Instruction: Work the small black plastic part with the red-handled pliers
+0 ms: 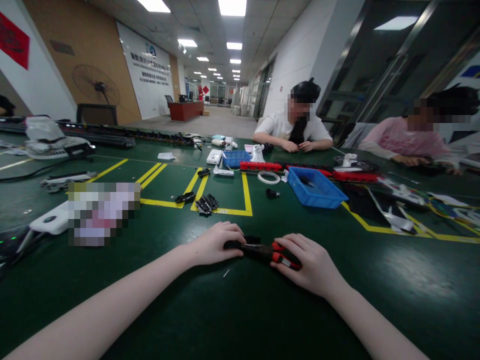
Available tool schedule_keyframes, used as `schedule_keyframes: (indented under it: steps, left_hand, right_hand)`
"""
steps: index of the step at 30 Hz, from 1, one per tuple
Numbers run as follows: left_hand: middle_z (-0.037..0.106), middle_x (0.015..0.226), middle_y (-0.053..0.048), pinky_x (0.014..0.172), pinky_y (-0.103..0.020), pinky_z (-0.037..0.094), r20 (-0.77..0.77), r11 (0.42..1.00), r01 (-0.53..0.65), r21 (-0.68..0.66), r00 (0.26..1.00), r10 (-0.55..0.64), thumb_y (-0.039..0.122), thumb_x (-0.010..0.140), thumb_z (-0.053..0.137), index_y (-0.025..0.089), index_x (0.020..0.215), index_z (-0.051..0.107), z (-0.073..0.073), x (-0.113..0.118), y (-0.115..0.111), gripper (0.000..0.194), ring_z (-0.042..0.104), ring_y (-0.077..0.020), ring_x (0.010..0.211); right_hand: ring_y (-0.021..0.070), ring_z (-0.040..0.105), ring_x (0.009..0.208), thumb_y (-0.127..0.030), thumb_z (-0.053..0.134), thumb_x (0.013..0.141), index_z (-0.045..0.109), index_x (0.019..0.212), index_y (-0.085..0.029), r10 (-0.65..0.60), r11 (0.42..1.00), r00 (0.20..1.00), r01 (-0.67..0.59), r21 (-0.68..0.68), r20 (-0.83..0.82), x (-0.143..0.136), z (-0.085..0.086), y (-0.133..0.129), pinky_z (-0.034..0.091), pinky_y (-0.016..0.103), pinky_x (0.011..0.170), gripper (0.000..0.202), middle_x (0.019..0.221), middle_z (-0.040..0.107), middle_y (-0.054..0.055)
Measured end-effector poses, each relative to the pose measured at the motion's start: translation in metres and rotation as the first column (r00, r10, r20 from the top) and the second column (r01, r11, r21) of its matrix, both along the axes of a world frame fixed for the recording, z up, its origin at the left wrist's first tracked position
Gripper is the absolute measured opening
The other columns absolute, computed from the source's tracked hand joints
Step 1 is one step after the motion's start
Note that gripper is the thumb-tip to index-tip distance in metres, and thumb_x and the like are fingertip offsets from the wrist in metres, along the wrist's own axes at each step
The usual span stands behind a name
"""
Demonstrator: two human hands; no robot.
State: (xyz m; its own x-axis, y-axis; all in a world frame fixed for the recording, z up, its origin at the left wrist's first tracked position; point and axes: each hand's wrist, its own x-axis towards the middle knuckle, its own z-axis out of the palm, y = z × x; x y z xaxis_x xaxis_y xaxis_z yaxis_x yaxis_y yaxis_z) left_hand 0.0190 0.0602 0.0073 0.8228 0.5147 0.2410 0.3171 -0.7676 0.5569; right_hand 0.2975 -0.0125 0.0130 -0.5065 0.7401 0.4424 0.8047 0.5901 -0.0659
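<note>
My left hand (219, 243) is closed on a small black part (233, 245) above the green table (240, 320). Red-and-black pliers (283, 256) are held in my right hand (309, 260), their jaws pointing left and touching or overlapping the black part. Behind the jaws is another dark piece, whose shape is hard to make out. A thin white stick (226, 273) lies just below my left hand. Beyond my hands, small black parts (206, 204) lie in a pile on the yellow tape lines.
A blue tray (317, 187) holds a dark item at the right, with a small black piece (272, 193) beside it. Farther back are a blue bin (237, 159) and red strips (260, 166). A white device (52, 217) lies left. Two people sit across the table.
</note>
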Motion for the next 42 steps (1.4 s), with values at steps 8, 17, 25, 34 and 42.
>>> schedule_keyframes:
  steps: [8, 17, 25, 34, 42]
  left_hand:
    - [0.058, 0.119, -0.007, 0.092, -0.037, 0.046, 0.021, 1.000, 0.008, 0.027, 1.000, -0.008, 0.025, 0.086, 0.066, 0.020, 0.105, 0.065, -0.002, 0.001, 0.000, 0.020, 0.057, -0.0212, 0.107]
    - [0.058, 0.118, -0.007, 0.091, -0.037, 0.048, 0.056, 1.000, 0.016, -0.001, 0.998, -0.016, 0.024, 0.085, 0.067, 0.021, 0.105, 0.066, 0.001, 0.000, -0.001, 0.021, 0.058, -0.0205, 0.105]
    - [0.060, 0.115, -0.006, 0.091, -0.036, 0.048, 0.059, 0.999, 0.013, -0.048, 0.998, -0.010, 0.029, 0.086, 0.067, 0.021, 0.106, 0.068, 0.000, 0.000, 0.001, 0.021, 0.059, -0.0203, 0.104]
    - [0.060, 0.112, -0.006, 0.091, -0.036, 0.048, 0.054, 0.997, 0.004, -0.081, 0.999, 0.001, 0.030, 0.087, 0.065, 0.021, 0.105, 0.068, -0.004, 0.000, 0.003, 0.020, 0.058, -0.0200, 0.102]
    - [0.059, 0.113, -0.006, 0.090, -0.037, 0.048, 0.038, 0.996, 0.015, -0.083, 0.999, -0.011, 0.031, 0.088, 0.063, 0.021, 0.104, 0.067, -0.005, -0.001, 0.005, 0.020, 0.057, -0.0207, 0.104]
  right_hand:
    - [0.0206, 0.064, 0.083, -0.040, 0.065, 0.081, 0.062, 0.109, -0.020, -0.004, 1.000, 1.000, 0.003, 0.011, 0.012, 0.003, 0.002, 0.001, 0.054, 0.034, 0.071, 0.035, 0.100, 0.068, 0.009]
    - [0.0204, 0.064, 0.083, -0.041, 0.064, 0.082, 0.061, 0.110, -0.019, 0.012, 1.000, 1.000, -0.012, -0.007, 0.002, 0.007, 0.001, 0.003, 0.055, 0.034, 0.071, 0.036, 0.100, 0.068, 0.009]
    - [0.0209, 0.066, 0.089, -0.038, 0.063, 0.084, 0.062, 0.109, -0.022, -0.058, 0.996, 0.990, 0.049, -0.068, -0.129, 0.009, 0.002, 0.003, 0.057, 0.034, 0.075, 0.031, 0.102, 0.068, 0.007]
    - [0.0223, 0.065, 0.090, -0.042, 0.065, 0.082, 0.062, 0.108, -0.020, -0.047, 0.998, 0.992, 0.041, -0.047, -0.118, 0.010, -0.007, 0.006, 0.056, 0.036, 0.076, 0.034, 0.103, 0.067, 0.009]
    - [0.0223, 0.065, 0.088, -0.039, 0.068, 0.081, 0.059, 0.111, -0.020, 0.010, 1.000, 0.995, -0.012, -0.015, -0.103, 0.009, -0.009, 0.007, 0.056, 0.036, 0.074, 0.037, 0.102, 0.067, 0.009]
